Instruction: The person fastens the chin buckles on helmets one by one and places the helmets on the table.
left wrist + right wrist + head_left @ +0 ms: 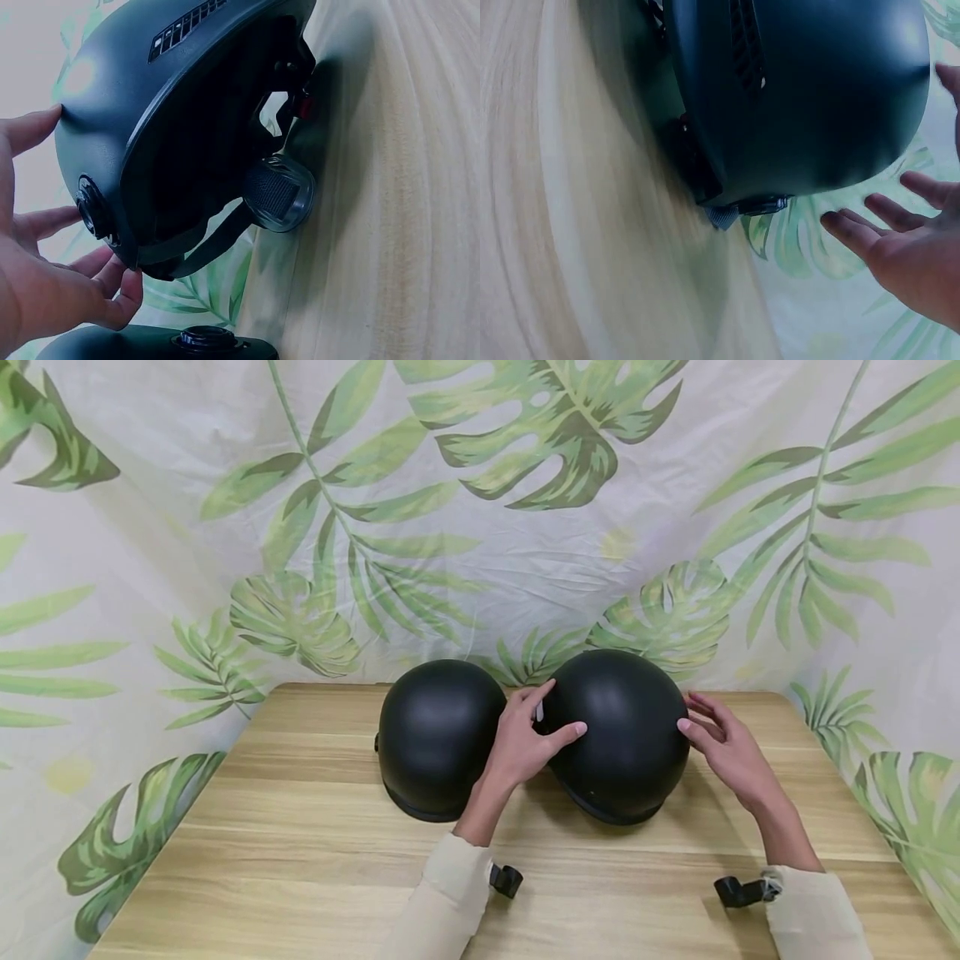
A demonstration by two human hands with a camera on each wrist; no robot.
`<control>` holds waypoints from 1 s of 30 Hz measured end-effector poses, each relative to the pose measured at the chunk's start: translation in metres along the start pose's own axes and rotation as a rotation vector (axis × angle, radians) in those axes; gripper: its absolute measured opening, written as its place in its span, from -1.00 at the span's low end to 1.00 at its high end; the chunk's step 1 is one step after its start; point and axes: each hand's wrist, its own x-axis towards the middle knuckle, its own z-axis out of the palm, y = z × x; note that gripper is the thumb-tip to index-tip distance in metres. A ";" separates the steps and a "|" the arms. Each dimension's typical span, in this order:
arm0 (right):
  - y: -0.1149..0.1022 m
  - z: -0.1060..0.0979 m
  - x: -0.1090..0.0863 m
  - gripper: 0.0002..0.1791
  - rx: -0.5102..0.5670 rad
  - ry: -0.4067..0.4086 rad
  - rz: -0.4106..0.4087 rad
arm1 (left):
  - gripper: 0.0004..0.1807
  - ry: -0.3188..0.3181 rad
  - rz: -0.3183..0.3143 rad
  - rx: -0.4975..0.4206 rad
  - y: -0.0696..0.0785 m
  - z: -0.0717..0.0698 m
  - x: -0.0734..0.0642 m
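Two black helmets sit side by side near the table's back edge. The right helmet (622, 735) tilts, and its hollow inside faces the table in the left wrist view. My left hand (517, 747) grips its left side, thumb on the shell and fingertips at the rim beside a round side knob (94, 210). A chin strap (214, 247) hangs beneath with a clear-cased padded piece (277, 196). My right hand (731, 756) is spread at the helmet's right side; its fingers stand off the shell in the right wrist view. The left helmet (431, 735) stands dome up.
The wooden table (300, 860) reaches back to a leaf-printed cloth (525, 568) hanging behind. A black wrist mount (507, 881) sticks out from the left sleeve, and another mount (738, 892) from the right sleeve. The left helmet stands close beside my left forearm.
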 end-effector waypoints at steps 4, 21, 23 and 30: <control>-0.008 -0.001 -0.001 -0.10 -0.059 0.041 -0.042 | -0.11 -0.001 0.010 -0.007 0.001 0.000 0.001; -0.015 0.003 -0.003 -0.10 -0.051 -0.039 -0.036 | -0.25 0.069 0.093 -0.083 0.019 -0.008 0.001; -0.015 0.005 -0.004 -0.14 -0.009 -0.048 -0.049 | -0.28 0.081 0.106 -0.077 0.021 -0.010 0.001; -0.015 0.010 -0.005 -0.21 0.089 -0.084 -0.063 | -0.31 0.107 0.153 -0.058 0.028 -0.018 0.002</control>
